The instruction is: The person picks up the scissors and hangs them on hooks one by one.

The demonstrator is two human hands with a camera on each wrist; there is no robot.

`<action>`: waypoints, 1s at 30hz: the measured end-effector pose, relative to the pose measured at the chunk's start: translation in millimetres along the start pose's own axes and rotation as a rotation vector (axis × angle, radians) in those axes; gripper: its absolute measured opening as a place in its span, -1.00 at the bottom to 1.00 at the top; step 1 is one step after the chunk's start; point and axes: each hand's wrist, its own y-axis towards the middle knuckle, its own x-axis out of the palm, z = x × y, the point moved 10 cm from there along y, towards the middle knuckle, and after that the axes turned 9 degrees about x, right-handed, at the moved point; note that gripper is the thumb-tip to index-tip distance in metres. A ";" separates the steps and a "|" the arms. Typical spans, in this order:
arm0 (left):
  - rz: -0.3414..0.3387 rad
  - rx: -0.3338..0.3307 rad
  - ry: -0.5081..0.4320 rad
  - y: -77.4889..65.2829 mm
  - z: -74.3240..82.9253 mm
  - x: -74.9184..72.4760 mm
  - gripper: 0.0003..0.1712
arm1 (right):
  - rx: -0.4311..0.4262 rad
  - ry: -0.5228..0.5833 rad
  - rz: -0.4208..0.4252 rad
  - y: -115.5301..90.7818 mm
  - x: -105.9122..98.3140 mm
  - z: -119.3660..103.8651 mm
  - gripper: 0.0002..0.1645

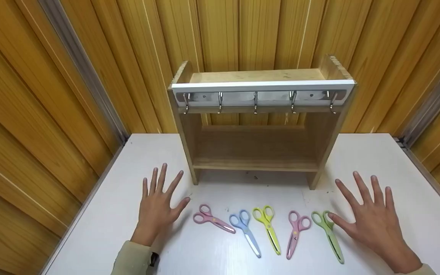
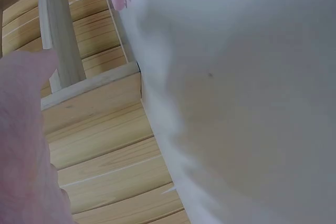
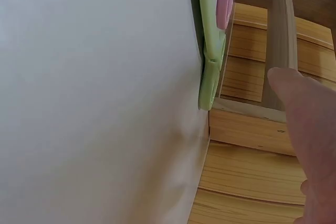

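Five scissors lie flat — pink, blue, yellow, green.

Head cam: high up, faces forward and down, widest view; light-wood two-tier shelf with metal hooks upper centre, smooth white tabletop below. Left wrist: close, low, tipped sideways; tabletop fills right, bare left hand left edge. Right wrist: roughly mirrored, bare right hand lower right; shares light-green plastic scissors with head. All views share shelf.
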 end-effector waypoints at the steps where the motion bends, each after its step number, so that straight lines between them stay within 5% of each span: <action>1: -0.002 -0.002 -0.009 2.0 0.7 0.1 -0.01 | -0.001 0.001 -0.001 0.2 -0.4 -0.8 0.28; 13: 0.028 -0.097 -0.189 37.8 2.7 -6.6 0.11 | -0.040 0.070 -0.054 -0.3 -2.7 -14.3 0.36; 22: 0.097 -0.181 -0.511 66.6 -0.4 -4.3 0.14 | 0.049 0.138 -0.375 -11.9 15.3 -21.9 0.35; 30: 0.203 -0.197 -0.752 84.4 -0.5 -6.0 0.02 | 0.095 0.149 -0.496 -22.0 22.9 -24.3 0.39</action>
